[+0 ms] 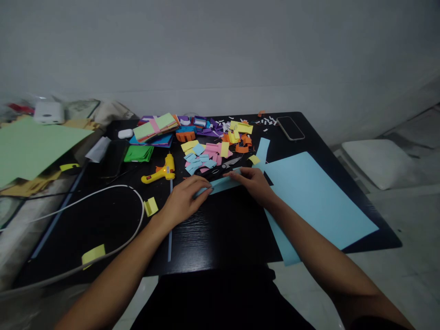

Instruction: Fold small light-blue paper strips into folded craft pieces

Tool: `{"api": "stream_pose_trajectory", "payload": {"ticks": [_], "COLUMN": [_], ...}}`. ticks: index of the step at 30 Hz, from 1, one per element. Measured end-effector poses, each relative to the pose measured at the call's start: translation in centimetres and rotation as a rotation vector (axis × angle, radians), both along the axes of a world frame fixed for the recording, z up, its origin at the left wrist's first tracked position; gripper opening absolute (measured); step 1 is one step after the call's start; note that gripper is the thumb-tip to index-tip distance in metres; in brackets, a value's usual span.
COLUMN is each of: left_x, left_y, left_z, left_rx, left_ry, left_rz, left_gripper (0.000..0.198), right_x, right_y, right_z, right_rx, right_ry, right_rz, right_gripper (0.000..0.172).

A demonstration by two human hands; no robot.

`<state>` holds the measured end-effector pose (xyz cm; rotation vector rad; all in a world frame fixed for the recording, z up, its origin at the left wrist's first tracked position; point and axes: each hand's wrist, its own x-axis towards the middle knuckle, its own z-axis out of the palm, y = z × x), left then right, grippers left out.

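Observation:
A light blue paper strip (223,184) lies across the black table (213,229) between my hands. My left hand (184,199) presses its left end, fingers closed down on the paper. At the right end, my right hand (255,182) pinches the strip with bent fingers. Black-handled scissors (220,168) lie just beyond the strip. A large light blue sheet (316,197) rests under my right forearm.
A yellow glue gun (161,172) with a white cable (113,220) lies left of centre. Several cut paper pieces (206,153), a stack of coloured sheets (156,127), a phone (290,128), green paper (30,146) and a white cushion (381,160) surround the spot.

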<state>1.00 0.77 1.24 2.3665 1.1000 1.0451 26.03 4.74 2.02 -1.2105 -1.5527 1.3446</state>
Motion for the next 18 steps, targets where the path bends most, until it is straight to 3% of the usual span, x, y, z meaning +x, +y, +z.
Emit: {"api": "stream_pose_trajectory", "payload": {"ticks": [18], "left_x": [-0.11], "left_y": [0.03], "left_z": [-0.06], "left_rx": [-0.03], "left_ry": [0.007], "left_rz": [0.012], "left_gripper": [0.009], "right_x": [0.25], "right_y": [0.31], "right_z": [-0.28], "right_rx": [0.009], "right_ry": [0.094], "right_rz": [-0.059], "right_gripper": [0.03]}}
